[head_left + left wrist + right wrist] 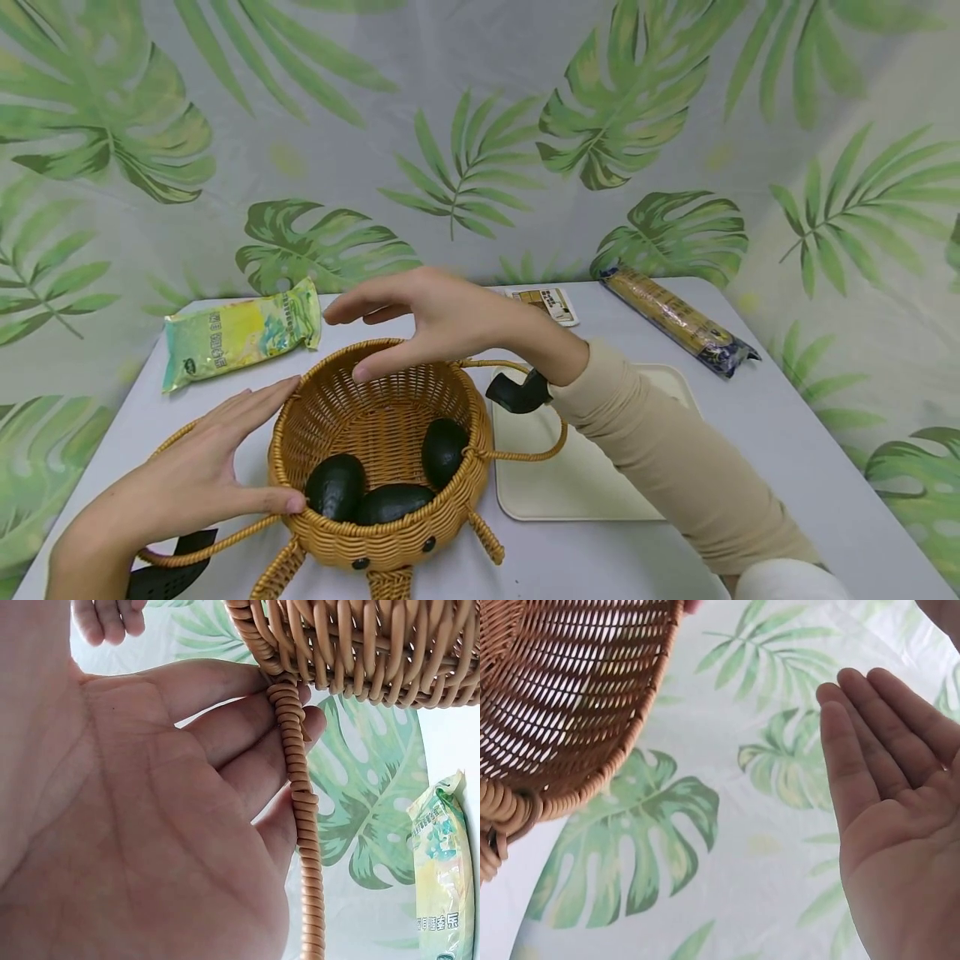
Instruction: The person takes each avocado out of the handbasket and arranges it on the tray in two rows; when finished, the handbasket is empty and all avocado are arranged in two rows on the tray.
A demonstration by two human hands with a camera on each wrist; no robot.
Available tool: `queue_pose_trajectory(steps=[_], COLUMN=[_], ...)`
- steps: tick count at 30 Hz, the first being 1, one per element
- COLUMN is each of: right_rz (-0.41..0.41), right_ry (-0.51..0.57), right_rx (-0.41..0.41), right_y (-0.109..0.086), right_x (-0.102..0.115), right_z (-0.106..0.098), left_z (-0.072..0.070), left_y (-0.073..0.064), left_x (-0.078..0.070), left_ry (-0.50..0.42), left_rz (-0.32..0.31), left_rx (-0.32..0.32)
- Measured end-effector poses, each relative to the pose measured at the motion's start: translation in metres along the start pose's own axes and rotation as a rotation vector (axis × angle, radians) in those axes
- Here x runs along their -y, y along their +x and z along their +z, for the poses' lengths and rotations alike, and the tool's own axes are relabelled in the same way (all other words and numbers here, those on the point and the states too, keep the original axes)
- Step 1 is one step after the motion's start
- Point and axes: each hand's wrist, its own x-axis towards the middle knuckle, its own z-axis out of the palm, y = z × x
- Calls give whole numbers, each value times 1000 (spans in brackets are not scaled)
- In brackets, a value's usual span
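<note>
A round wicker basket (405,546) with two loop handles and black button eyes stands on the table. Inside lie three dark avocados: a left one (336,487), a front one (394,503) and a right one (444,452). My left hand (191,471) touches the basket's left rim, thumb and fingers spread. Seen from the left wrist, its fairly straight fingers pass behind the wrapped handle (304,825). Over the basket's far rim hovers my right hand (431,321), thumb apart from the fingers and nothing held; its extended fingers show in the right wrist view.
A green-yellow packet (240,335) lies at the back left. Behind the right forearm are a small flat package (555,305) and a cream tray (573,492), partly covered by the arm. A long noodle-like pack (671,317) lies at the back right. Leaf-patterned cloth hangs behind.
</note>
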Motion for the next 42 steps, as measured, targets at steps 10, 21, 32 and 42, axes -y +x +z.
queue_pose_trajectory(steps=[10, 21, 32, 42], right_rz=[-30, -17, 34, 29], right_ry=[113, 223, 345, 367], right_rx=[40, 97, 144, 191], right_y=[17, 29, 36, 39], right_x=[-2, -11, -20, -26], right_z=[12, 25, 36, 40], left_z=[-1, -1, -1, -2], left_y=[0, 0, -1, -1], left_x=[0, 0, -1, -3], left_ry=[0, -9, -25, -39], left_rz=[-17, -34, -41, -43], left_rx=[13, 23, 28, 20])
